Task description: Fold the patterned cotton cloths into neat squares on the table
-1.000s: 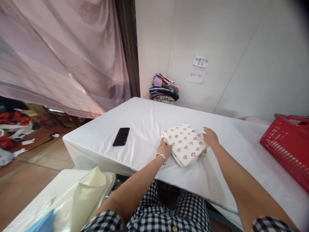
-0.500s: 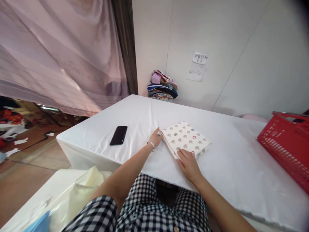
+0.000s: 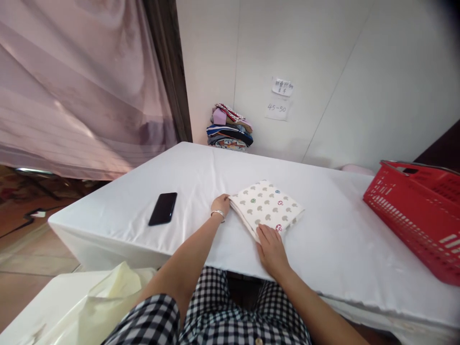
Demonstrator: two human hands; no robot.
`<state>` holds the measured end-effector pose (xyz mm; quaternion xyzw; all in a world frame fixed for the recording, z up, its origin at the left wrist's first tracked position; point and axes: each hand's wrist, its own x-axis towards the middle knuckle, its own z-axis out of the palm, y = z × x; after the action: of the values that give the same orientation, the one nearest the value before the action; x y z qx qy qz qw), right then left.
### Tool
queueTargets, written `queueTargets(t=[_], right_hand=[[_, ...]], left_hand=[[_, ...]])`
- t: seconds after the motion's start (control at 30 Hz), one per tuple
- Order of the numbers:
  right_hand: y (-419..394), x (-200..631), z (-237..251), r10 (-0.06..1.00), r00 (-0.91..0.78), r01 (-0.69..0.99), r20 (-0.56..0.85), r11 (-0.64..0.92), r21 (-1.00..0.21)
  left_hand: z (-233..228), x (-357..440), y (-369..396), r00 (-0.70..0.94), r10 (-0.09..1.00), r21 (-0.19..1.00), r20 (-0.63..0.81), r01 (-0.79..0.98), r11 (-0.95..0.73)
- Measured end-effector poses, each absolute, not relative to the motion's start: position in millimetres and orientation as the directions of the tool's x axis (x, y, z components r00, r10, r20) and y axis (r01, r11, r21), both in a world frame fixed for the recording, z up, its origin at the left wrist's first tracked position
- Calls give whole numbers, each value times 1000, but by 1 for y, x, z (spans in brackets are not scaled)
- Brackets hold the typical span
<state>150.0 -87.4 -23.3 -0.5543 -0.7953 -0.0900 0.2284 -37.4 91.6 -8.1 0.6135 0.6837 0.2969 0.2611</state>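
A folded white cloth (image 3: 266, 203) printed with grey mushroom shapes and a few red, green and blue ones lies on the white-covered table, turned like a diamond. My left hand (image 3: 220, 206), with a bracelet at the wrist, is closed on its left corner; the fingertips are partly hidden. On the near corner rests my right hand (image 3: 272, 249), its fingers stretched out flat over the top layer. Several layers show along the cloth's near left edge.
A black phone (image 3: 163, 209) lies left on the table (image 3: 323, 249). At the right stands a red basket (image 3: 413, 215). Folded clothes (image 3: 230, 127) are stacked by the wall behind. A pale yellow plastic bag (image 3: 104, 302) sits on a lower white surface at the near left.
The view has turned slightly right, so everything on the table sits further left and more of the red basket shows. Both hands keep their places on the cloth.
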Motion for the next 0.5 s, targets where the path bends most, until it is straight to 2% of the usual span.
queueTargets(t=[0.27,0.37,0.5], right_hand=[[-85,150,-29,852,-290,936,435,347,-57],[-83,147,-32,854,-300,936,424,350,-41],[-81,150,-29,854,-319,934,411,356,-15]], left_hand=[[-17,-41,93,-89,996,769,14,638,46],[-17,-40,95,-19,999,806,40,592,-21],[-12,-38,94,62,997,790,40,609,-70]])
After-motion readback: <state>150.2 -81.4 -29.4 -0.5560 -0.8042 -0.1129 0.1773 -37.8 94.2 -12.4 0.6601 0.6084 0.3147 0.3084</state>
